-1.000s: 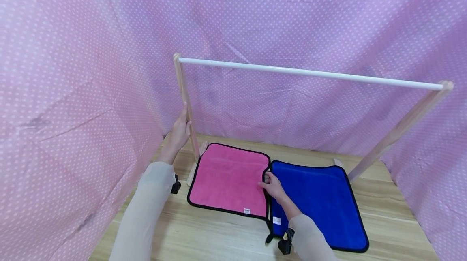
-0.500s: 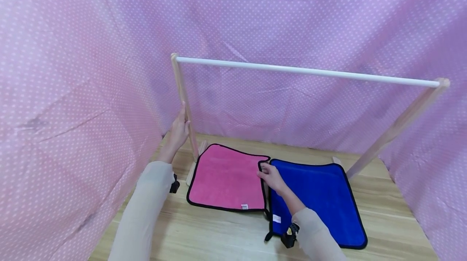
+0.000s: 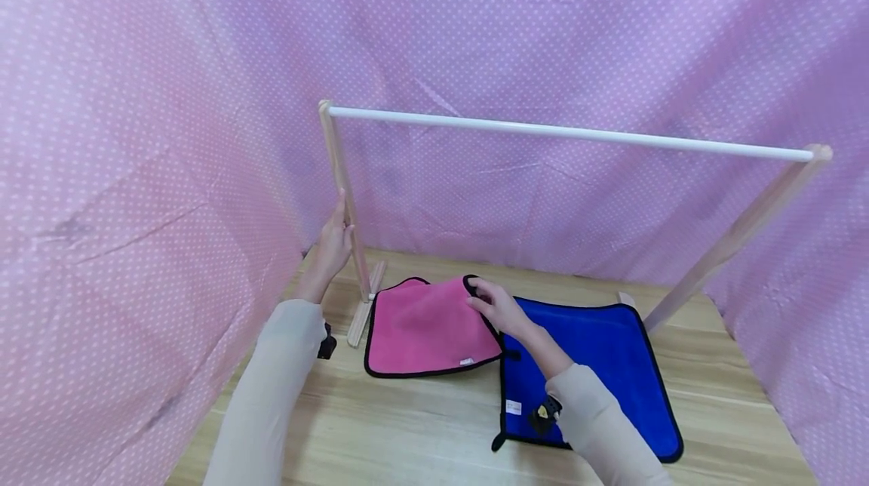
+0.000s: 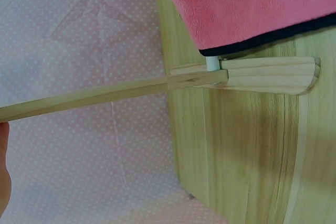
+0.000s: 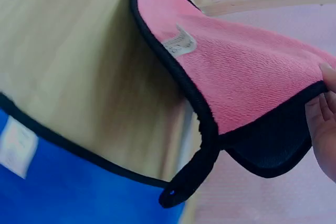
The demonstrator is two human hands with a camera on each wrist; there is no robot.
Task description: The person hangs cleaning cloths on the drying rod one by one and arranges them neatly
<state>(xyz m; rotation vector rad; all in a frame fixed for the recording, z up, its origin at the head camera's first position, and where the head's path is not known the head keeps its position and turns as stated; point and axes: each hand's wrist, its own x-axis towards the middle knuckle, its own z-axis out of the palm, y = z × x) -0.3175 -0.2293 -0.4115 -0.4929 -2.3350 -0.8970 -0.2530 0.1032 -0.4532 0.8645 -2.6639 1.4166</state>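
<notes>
My right hand (image 3: 501,309) pinches the black-trimmed right edge of a pink towel (image 3: 421,331), lifting that side off the table. The left part of the towel stays low, near the rack's left foot (image 3: 358,324). In the right wrist view the thumb and fingers (image 5: 321,116) are at the trim, and a black hanging loop (image 5: 191,179) dangles from the corner. My left hand (image 3: 333,244) holds the left wooden post (image 3: 336,158) of a rack with a white rod (image 3: 570,130) across its top. Flat on the table lies a blue towel (image 3: 591,365), also black-trimmed, under my right forearm.
The rack's right post (image 3: 740,237) rises behind the blue towel's far right corner. Pink dotted cloth (image 3: 543,33) encloses the wooden table (image 3: 380,426) at the back and both sides. Each towel has a white label.
My right hand has raised the pink towel's right edge and moved it up and left, away from the blue towel. The left hand keeps its place on the post.
</notes>
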